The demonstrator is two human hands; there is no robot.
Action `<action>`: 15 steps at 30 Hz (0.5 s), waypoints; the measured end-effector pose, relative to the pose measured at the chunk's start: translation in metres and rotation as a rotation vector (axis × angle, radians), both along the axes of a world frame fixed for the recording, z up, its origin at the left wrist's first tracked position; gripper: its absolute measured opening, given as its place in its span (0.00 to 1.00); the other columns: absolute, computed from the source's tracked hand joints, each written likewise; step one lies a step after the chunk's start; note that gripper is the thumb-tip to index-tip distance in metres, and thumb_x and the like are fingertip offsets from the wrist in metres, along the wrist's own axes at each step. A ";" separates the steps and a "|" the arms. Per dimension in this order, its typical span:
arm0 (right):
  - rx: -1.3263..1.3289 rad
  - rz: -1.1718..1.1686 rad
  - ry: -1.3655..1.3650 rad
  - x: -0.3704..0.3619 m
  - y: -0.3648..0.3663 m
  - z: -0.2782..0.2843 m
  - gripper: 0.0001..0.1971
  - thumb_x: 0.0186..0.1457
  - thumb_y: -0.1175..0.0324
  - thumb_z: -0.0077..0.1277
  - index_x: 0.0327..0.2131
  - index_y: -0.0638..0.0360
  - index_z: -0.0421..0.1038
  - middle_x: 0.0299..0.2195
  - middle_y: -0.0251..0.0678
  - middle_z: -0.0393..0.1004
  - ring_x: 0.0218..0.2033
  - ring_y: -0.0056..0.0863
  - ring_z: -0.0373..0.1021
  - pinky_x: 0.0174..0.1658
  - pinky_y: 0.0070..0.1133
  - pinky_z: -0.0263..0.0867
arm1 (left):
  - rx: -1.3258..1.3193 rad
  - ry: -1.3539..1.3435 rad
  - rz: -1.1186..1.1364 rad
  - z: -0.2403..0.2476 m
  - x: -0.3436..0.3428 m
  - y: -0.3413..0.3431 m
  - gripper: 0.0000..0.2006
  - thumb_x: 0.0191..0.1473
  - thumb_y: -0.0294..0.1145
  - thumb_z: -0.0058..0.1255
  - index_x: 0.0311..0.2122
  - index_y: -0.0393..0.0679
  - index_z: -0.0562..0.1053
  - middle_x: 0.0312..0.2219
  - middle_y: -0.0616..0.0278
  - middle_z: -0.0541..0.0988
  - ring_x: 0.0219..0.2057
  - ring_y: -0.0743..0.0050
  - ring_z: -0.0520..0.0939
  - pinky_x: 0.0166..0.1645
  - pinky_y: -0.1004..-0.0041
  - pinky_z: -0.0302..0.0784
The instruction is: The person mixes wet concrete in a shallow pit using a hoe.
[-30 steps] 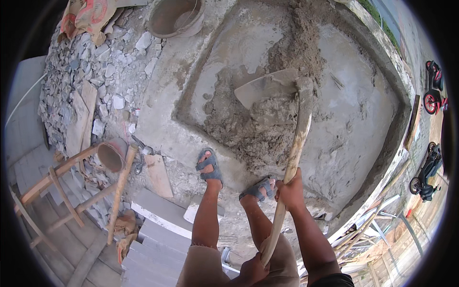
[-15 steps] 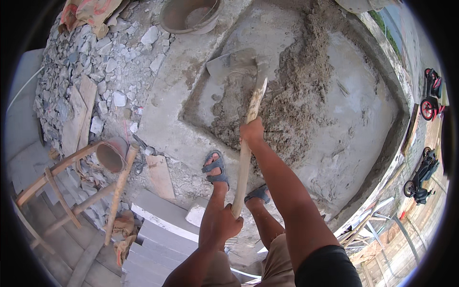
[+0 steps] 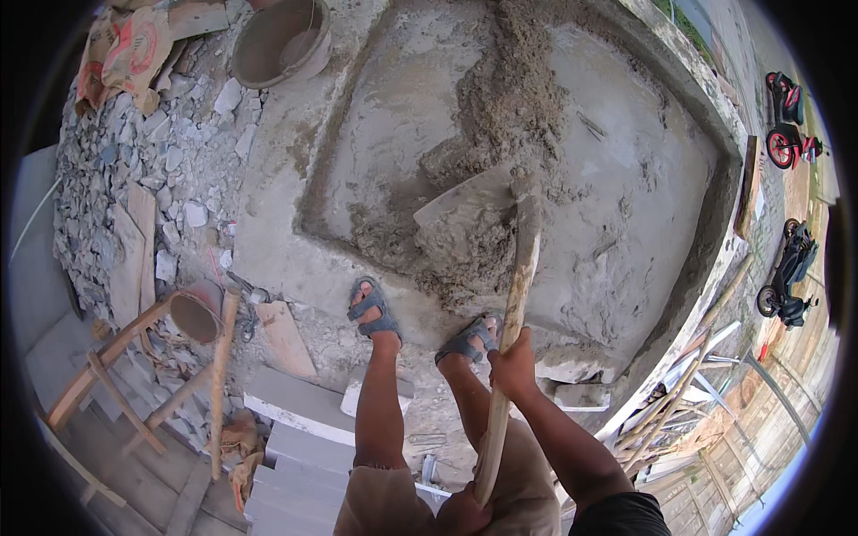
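My right hand (image 3: 513, 364) is closed round the middle of a hoe's pale wooden handle, beside my sandalled right foot. Lower down, my left hand (image 3: 463, 512) grips the handle's near end, in front of my shorts. The hoe (image 3: 521, 268) reaches away from me, its broad metal blade tilted and smeared with grey mix. It rests in the wet mortar (image 3: 509, 98), which lies as a lumpy ridge in a shallow low-walled concrete trough (image 3: 313, 192). Part of the blade's lower edge is hidden in the mortar.
A mortar-stained bucket (image 3: 282, 45) stands at the trough's far left, with broken rubble (image 3: 161, 152) and torn paper sacks (image 3: 125, 55) beside it. A smaller bucket (image 3: 197, 311) is by a wooden frame (image 3: 223, 384). Light grey blocks (image 3: 299, 402) lie near my legs. Motorbikes (image 3: 788, 268) stand at right.
The hoe has been drawn back toward me, its blade moving from the trough's far left into nearer mortar. Both hands have come closer to my body, and the view has shifted.
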State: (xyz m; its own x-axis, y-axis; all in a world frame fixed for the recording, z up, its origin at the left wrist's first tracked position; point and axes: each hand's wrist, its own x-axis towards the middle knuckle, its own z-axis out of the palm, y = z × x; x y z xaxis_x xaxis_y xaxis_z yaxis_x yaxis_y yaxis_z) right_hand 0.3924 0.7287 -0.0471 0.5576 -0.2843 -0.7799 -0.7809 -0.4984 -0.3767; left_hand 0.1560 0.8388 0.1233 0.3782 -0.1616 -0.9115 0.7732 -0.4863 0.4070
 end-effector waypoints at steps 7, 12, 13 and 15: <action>-0.104 -0.232 -0.162 0.126 -0.041 0.028 0.19 0.51 0.70 0.52 0.41 0.65 0.54 0.24 0.48 0.71 0.20 0.42 0.72 0.22 0.33 0.68 | -0.234 -0.081 -0.019 -0.065 0.120 0.009 0.25 0.45 0.40 0.59 0.44 0.31 0.71 0.22 0.42 0.79 0.26 0.44 0.82 0.34 0.59 0.78; 0.281 -0.524 -0.114 0.173 -0.053 -0.033 0.16 0.50 0.77 0.47 0.43 0.64 0.56 0.20 0.38 0.67 0.11 0.27 0.64 0.13 0.25 0.64 | -0.243 0.119 0.148 -0.083 0.161 0.009 0.14 0.44 0.34 0.57 0.33 0.35 0.72 0.17 0.56 0.76 0.18 0.69 0.78 0.25 0.67 0.73; 0.269 -0.542 -0.044 0.149 -0.042 -0.052 0.16 0.50 0.77 0.47 0.42 0.64 0.57 0.20 0.38 0.67 0.11 0.28 0.65 0.13 0.26 0.64 | -0.227 0.309 0.189 -0.078 0.161 0.014 0.12 0.44 0.33 0.56 0.30 0.36 0.72 0.16 0.60 0.74 0.17 0.74 0.75 0.23 0.68 0.71; 0.277 -0.575 0.049 0.073 0.000 -0.084 0.15 0.49 0.77 0.48 0.42 0.64 0.58 0.20 0.39 0.68 0.12 0.29 0.67 0.12 0.28 0.63 | -0.089 0.379 0.175 -0.063 0.132 0.039 0.09 0.43 0.32 0.55 0.24 0.38 0.70 0.14 0.62 0.73 0.16 0.75 0.74 0.22 0.69 0.70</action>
State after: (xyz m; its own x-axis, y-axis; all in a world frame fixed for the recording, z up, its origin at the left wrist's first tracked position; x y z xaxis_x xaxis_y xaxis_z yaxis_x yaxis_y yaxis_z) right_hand 0.4655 0.7284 -0.1307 0.3380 -0.3121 -0.8879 -0.9140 0.1161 -0.3887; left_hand 0.2878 0.8777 0.0604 0.0478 -0.2089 -0.9768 0.9441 -0.3099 0.1125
